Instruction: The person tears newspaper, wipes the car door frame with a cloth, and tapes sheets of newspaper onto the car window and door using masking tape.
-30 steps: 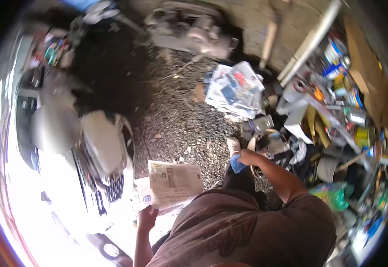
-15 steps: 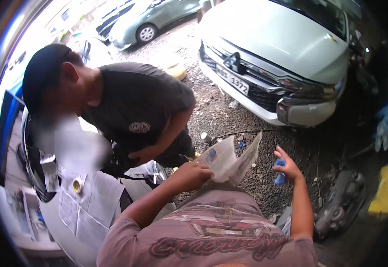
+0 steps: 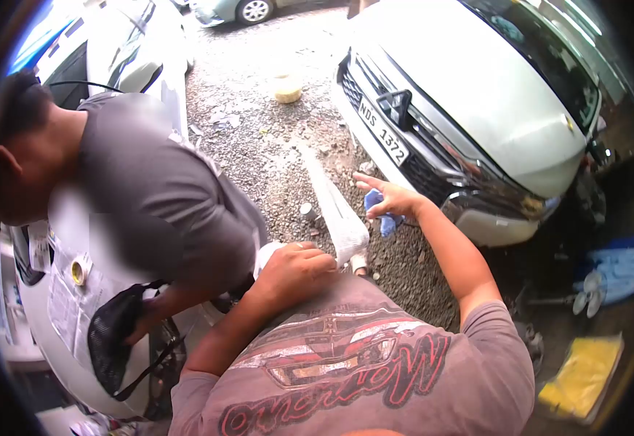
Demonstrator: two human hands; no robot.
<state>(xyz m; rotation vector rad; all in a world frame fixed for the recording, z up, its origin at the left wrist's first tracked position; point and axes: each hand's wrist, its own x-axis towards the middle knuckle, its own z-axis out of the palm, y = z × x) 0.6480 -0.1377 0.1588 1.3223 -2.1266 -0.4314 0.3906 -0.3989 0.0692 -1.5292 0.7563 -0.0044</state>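
My left hand (image 3: 299,272) is closed, fingers curled, on a sheet of newspaper (image 3: 335,211) that hangs in a narrow fold in front of my shirt. A paler bit of the sheet shows on the near side of that hand. Out in front, my right hand (image 3: 398,200) has a crumpled blue cloth (image 3: 385,218) in its palm, with some fingers stretched past it. Gravel lies below both hands. To my left, a co-worker in a dark T-shirt bends over a car panel, one hand at a black mesh cap (image 3: 117,338).
A white car (image 3: 506,109) stands ahead on the right. Newspaper (image 3: 66,305) and a tape roll (image 3: 78,270) lie on the pale panel (image 3: 37,312) at left. A yellow packet (image 3: 582,378) is at lower right; a yellow tub (image 3: 286,91) sits on the gravel ahead.
The newspaper has gone from spread out to a narrow fold. My right hand has come inward and forward with the cloth. The co-worker's black cap is off the head and down by the panel.
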